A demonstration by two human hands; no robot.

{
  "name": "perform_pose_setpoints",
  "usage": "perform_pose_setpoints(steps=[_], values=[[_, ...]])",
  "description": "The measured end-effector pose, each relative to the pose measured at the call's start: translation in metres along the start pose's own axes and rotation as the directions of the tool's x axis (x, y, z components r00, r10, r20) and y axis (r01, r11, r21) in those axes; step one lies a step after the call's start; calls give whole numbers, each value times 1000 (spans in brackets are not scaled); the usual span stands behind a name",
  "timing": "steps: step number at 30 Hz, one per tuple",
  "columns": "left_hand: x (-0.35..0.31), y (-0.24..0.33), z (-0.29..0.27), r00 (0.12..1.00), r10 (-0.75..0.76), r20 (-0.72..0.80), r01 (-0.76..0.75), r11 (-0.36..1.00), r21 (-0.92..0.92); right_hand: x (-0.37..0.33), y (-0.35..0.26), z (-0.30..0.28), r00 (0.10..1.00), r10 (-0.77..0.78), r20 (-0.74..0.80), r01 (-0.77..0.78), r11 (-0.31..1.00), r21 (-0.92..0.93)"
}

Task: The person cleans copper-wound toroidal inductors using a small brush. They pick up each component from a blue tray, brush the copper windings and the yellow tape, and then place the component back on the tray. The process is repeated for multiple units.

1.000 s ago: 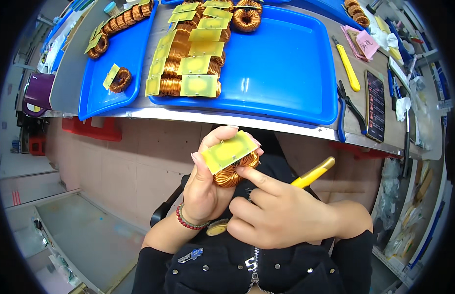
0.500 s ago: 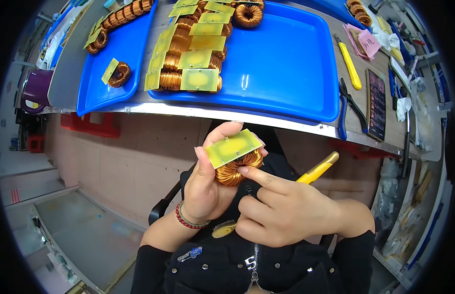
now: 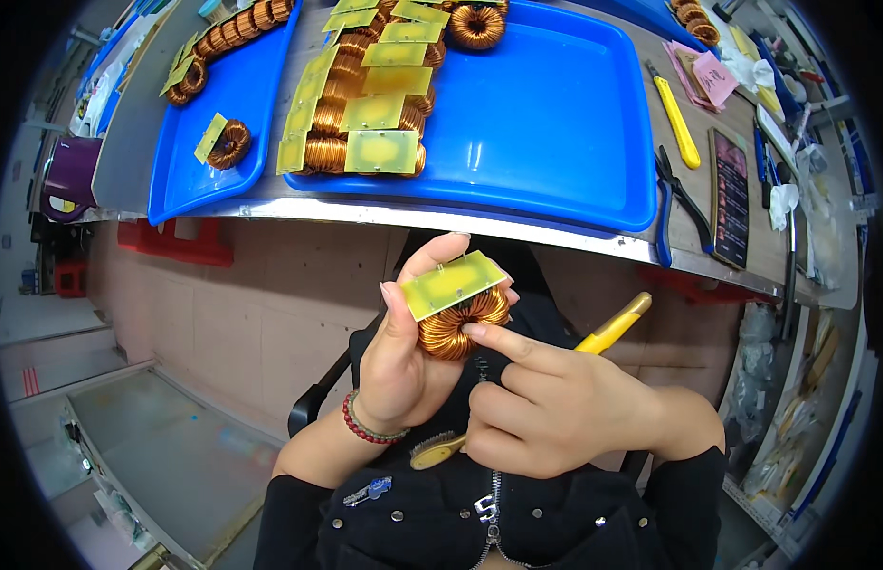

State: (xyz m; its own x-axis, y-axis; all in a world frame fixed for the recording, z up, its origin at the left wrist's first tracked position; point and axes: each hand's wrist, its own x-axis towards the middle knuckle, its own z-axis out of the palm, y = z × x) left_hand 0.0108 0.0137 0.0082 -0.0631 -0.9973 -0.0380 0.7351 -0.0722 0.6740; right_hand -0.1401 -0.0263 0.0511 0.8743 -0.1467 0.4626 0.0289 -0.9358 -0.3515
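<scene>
My left hand (image 3: 403, 351) is closed around a copper-wound toroid coil (image 3: 449, 332) topped by a yellow-green circuit board (image 3: 455, 285). The board faces up, tilted, between thumb and fingers. My right hand (image 3: 546, 404) has its index fingertip at the coil's centre hole, while its other fingers curl around a brush (image 3: 436, 450). The bristled head shows left of those fingers; a yellow handle (image 3: 616, 323), apparently the same brush's, sticks out behind the hand at upper right. The grip in between is hidden.
On the bench, a large blue tray (image 3: 546, 123) holds rows of board-topped coils (image 3: 382, 152). Left of it, a smaller blue tray (image 3: 180, 195) carries more coils. To the right lie a yellow utility knife (image 3: 679, 123), pliers (image 3: 683, 204) and a phone (image 3: 729, 199).
Both hands stay almost in place at the coil. My right hand and the brush shift slightly, baring more of the brush near its head.
</scene>
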Motion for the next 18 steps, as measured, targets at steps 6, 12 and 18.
perform_pose_setpoints(steps=[6,12,18], values=[[-1,0,1,1000,-2,-1,2,1000,19,-3,-2,-1,999,-15,46,14,1000,5],[1,0,0,999,14,-35,-14,1000,-5,-14,-7,4,999,25,-28,-22,995,96],[0,-3,2,1000,-2,5,2,1000,-17,-7,-1,5,997,27,-77,-26,999,24]])
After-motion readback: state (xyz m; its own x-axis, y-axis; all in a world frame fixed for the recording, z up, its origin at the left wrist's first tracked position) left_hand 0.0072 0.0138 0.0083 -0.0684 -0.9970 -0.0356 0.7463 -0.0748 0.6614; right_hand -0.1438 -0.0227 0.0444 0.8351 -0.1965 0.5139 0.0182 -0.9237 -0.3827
